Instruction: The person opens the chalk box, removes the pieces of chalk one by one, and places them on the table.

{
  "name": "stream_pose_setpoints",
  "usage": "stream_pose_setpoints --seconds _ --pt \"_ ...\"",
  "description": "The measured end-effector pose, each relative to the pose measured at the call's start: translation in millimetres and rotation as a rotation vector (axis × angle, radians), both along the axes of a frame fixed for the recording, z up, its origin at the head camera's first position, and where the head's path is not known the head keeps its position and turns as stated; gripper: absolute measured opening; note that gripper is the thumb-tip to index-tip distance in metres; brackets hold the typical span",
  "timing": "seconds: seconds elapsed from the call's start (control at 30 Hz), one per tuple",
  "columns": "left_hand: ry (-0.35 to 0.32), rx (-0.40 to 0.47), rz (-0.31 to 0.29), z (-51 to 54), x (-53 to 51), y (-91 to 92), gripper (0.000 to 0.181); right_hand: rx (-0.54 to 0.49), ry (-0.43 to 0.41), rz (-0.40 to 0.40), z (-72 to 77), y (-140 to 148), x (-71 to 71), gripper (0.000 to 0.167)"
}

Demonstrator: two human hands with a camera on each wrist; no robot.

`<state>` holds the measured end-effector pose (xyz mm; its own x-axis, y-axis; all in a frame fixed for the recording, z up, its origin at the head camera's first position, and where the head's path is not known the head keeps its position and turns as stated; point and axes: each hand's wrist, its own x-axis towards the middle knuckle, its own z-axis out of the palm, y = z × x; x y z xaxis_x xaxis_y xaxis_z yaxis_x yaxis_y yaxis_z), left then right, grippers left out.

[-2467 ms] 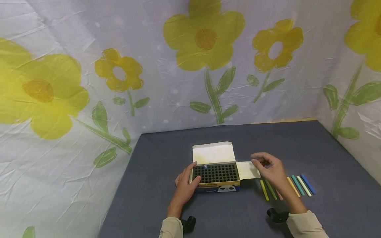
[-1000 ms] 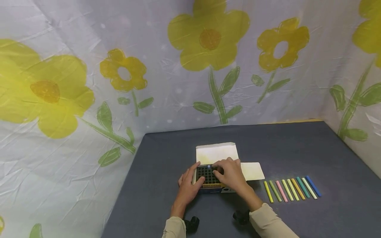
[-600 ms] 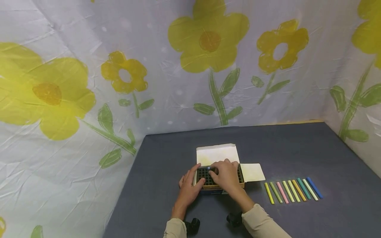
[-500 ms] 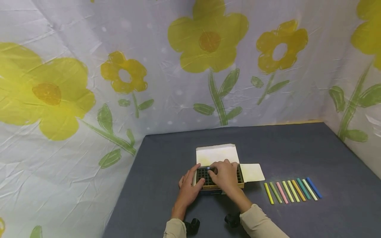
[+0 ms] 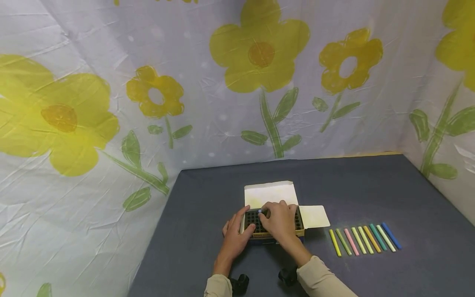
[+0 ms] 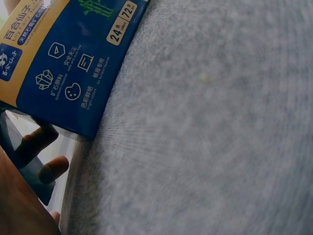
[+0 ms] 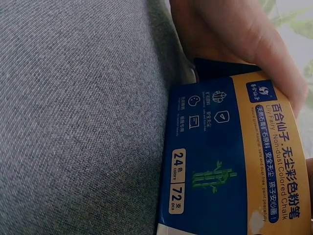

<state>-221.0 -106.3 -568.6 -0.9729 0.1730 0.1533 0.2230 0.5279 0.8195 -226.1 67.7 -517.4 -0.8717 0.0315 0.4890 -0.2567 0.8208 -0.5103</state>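
An open chalk box (image 5: 262, 236) sits on the dark tabletop, with a black grid of holes inside. Its printed blue and yellow front fills much of the right wrist view, where the chalk box (image 7: 210, 147) reads "Non-dust Colored Chalk". My left hand (image 5: 234, 237) holds the box's left end, thumb over the front rim and fingers along the side. Over the grid, my right hand (image 5: 281, 222) has thumb and forefinger pinched at the tip of a light blue chalk stick (image 5: 260, 211) upright in a back-row hole. Palm and fingers hide the middle of the grid.
White flaps stand out from the box: the lid (image 5: 270, 194) at the back and a side flap (image 5: 314, 216) on the right. Right of it several loose chalks lie in a row, from a yellow chalk (image 5: 335, 242) to a blue chalk (image 5: 391, 236). Flower-printed cloth surrounds the table.
My right hand has moved left from the side flap to over the grid, and its fingertips have come in on the light blue chalk. The left hand has stayed on the box.
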Motion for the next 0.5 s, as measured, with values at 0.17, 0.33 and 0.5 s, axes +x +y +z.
stream_pose_setpoints --seconds 0.17,0.33,0.5 --pt "0.010 0.015 -0.003 0.3 0.2 0.5 0.057 -0.003 0.020 -0.007 -0.9 -1.2 -0.6 0.011" --pt "0.011 0.010 0.000 -2.4 -0.9 0.3 0.057 -0.025 0.019 0.000 -1.2 -0.8 -0.9 0.010" --pt "0.013 0.012 0.004 -3.9 -2.1 0.1 0.057 -0.086 0.023 0.035 0.4 -1.1 -0.7 0.008"
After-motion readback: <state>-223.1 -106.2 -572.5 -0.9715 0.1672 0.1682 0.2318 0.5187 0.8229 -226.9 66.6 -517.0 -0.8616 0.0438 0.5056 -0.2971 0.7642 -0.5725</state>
